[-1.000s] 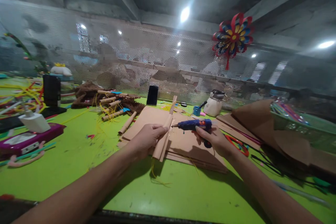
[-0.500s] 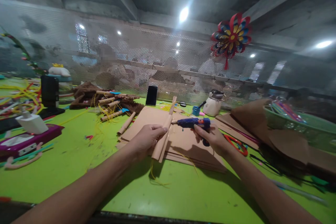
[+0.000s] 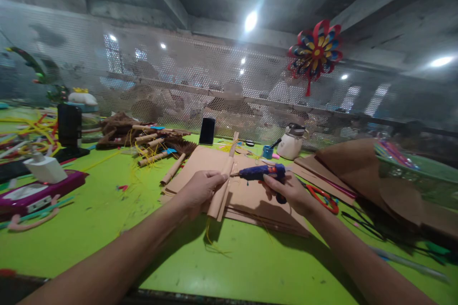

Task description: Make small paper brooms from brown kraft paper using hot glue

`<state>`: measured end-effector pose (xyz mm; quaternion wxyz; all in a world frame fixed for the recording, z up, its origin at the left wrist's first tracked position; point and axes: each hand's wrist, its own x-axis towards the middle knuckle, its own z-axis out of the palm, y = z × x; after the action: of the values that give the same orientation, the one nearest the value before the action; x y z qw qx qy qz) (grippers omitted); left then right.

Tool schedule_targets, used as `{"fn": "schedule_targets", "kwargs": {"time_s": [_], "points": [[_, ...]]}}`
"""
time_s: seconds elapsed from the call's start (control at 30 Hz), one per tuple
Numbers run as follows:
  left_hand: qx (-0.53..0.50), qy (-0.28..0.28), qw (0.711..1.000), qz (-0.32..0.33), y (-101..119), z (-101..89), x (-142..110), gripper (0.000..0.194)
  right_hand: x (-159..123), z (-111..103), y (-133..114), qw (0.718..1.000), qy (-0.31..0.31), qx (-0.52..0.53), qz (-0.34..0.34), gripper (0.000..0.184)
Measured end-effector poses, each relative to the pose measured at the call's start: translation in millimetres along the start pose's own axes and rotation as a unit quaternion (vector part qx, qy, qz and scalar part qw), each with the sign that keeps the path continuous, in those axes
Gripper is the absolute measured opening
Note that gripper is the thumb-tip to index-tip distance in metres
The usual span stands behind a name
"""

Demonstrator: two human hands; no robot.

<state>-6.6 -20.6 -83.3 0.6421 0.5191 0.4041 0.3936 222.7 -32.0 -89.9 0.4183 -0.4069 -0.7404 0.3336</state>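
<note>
My left hand (image 3: 206, 188) is closed on a rolled tube of brown kraft paper (image 3: 216, 205), which slants away from me with a loose flap along its right side. Yellow strings (image 3: 210, 240) hang from its near end. My right hand (image 3: 286, 189) grips a dark blue glue gun (image 3: 259, 172), its nozzle pointing left at the flap, close to the tube's edge; whether it touches, I cannot tell. Beneath both lies a stack of brown paper sheets (image 3: 265, 207).
Finished-looking paper rolls with yellow string (image 3: 153, 145) lie at the back left. A phone (image 3: 207, 131) leans upright behind the stack. On the left sits a purple power strip (image 3: 43, 195). Orange-handled scissors (image 3: 324, 199), a white jug (image 3: 290, 142) and a green basket (image 3: 422, 171) are on the right.
The glue gun and my right hand have shifted slightly left and toward me along the paper's edge. My left hand keeps its hold on the rolled paper.
</note>
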Motion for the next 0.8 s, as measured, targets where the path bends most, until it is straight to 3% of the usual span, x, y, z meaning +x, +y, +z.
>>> {"fn": "schedule_targets", "kwargs": {"time_s": [0.17,0.37,0.63,0.8], "points": [[0.016,-0.002,1.0,0.021,0,2.8,-1,0.023,4,-1,3,0.998,0.051,-0.015,-0.024,0.038],[0.04,0.011,0.999,0.033,-1,0.4,-1,0.023,-1,0,3,1.0,-0.001,0.008,-0.003,0.037],[0.041,-0.003,0.999,0.026,2,3.8,-4,0.026,4,-3,11,0.995,0.094,-0.029,-0.015,0.041],[0.042,-0.007,0.999,0.034,-3,-0.4,0,0.029,4,-2,13,0.995,0.094,-0.027,-0.016,0.043]]}}
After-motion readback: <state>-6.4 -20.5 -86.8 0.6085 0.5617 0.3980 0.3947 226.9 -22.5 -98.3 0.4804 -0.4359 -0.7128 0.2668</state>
